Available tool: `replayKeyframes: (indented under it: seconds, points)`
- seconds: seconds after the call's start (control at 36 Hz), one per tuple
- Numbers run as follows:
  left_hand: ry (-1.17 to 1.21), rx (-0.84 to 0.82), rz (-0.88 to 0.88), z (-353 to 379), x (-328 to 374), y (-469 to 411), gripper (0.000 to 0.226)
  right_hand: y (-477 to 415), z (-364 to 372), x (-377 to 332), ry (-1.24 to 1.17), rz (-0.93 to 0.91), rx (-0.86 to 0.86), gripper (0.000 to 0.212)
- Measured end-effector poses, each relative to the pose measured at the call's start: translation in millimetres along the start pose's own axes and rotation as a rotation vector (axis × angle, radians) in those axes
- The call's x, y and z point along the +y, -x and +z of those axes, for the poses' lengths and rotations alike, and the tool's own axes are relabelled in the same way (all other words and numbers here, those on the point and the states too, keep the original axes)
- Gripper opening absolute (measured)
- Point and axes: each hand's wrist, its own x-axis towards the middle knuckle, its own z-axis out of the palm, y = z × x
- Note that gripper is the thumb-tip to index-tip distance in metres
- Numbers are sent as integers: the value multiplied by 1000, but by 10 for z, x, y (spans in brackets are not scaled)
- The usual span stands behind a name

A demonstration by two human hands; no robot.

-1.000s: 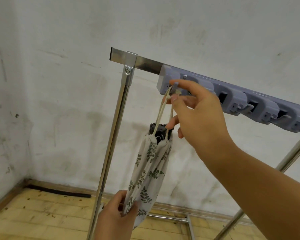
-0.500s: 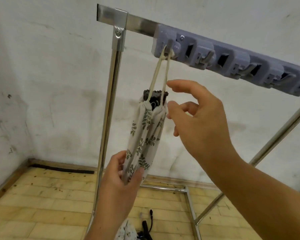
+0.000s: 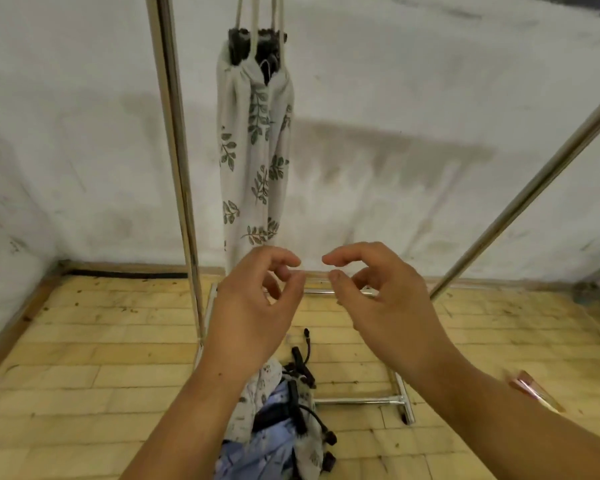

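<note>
white wall [image 3: 430, 81] behind: leaf-print drawstring bag [image 3: 253, 161] hanging by cords, long axis vertical, mouth up; left hand [image 3: 257, 306], right hand [image 3: 388, 299] below it, fingers loosely curled, empty.

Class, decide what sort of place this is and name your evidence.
Probably a bare indoor corner used for hanging storage: a metal rack stands by a stained white wall, and a leaf-print drawstring bag hangs on cords.

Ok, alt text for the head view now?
A white leaf-print drawstring cloth bag hangs by its cords beside a shiny metal rack post, untouched. Below it the left hand and right hand hover empty, fingers loosely curled, over a heap of cloth and black cables on the floor.
</note>
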Motion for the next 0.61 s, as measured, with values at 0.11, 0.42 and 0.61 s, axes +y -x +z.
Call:
replayKeyframes:
  seconds: [0.11,0.42,0.61]
  points:
    - [-83,-182,-72,186,-212,85,16,202,-46,386,23,67,-27,22]
    - [-324,-550,-272,534,-901,378,22,601,-236,1300,117,219,-159,24]
    - [-560,-612,-591,489,-1663,604,30,841,-256,1741,67,355,-177,24]
